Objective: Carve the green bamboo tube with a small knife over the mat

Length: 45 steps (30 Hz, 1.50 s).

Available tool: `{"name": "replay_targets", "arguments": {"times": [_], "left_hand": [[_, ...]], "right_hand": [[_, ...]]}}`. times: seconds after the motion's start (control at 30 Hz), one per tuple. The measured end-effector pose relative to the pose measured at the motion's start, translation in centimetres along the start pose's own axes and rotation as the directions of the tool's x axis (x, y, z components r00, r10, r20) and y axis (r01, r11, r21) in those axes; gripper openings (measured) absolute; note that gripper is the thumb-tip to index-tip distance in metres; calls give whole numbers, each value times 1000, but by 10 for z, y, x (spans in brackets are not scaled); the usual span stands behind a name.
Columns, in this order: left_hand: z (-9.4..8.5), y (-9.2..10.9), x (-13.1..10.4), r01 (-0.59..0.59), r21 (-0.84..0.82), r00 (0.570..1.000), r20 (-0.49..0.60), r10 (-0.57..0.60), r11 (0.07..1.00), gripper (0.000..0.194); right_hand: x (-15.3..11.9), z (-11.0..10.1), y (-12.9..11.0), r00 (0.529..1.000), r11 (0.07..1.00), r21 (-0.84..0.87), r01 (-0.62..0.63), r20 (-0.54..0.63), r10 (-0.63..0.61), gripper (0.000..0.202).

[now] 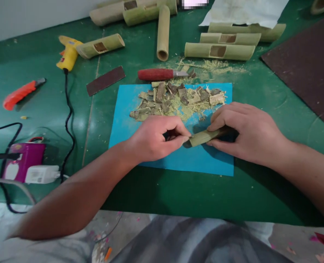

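Over blue paper point(186, 162), narrow bamboo point(201, 138).

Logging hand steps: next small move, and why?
Perhaps ease the left hand outward from the bamboo piece: its fingertips are at one end, while the right hand grips the other, bracing it over the blue sheet.

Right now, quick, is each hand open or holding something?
Left hand: closed, pinched at the bamboo piece's end; can't tell if gripping it.
Right hand: closed, holding the bamboo piece.
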<state>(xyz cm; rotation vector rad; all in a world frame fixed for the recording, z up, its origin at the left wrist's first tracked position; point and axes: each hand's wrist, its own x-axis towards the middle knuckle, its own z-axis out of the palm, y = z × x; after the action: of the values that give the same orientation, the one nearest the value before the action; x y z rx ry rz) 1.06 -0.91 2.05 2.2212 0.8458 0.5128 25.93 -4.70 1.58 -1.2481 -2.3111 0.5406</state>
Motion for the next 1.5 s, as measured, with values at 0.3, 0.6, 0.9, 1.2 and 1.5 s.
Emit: {"name": "replay_targets", "arguments": {"times": [0.3,0.6,0.9,1.2,1.5], "left_hand": [[2,-2,1,-42,-47,999,0,42,998,7],[1,2,-6,-217,28,974,-59,219,976,5],[2,2,-4,-297,126,936,-159,315,946,8],[2,-2,-6,-252,253,947,-136,293,934,6],[6,2,-8,-174,339,887,-354,296,925,8]], "right_hand": [[-1,0,1,1000,1000,-15,9,-2,-9,8],[-3,0,-1,998,998,-36,48,-34,-49,11],[-4,-2,-6,976,969,-154,195,-69,-207,13],[-6,-8,1,997,964,-252,79,29,-74,24],[-10,-6,-12,982,936,-314,160,-48,-184,17]]}}
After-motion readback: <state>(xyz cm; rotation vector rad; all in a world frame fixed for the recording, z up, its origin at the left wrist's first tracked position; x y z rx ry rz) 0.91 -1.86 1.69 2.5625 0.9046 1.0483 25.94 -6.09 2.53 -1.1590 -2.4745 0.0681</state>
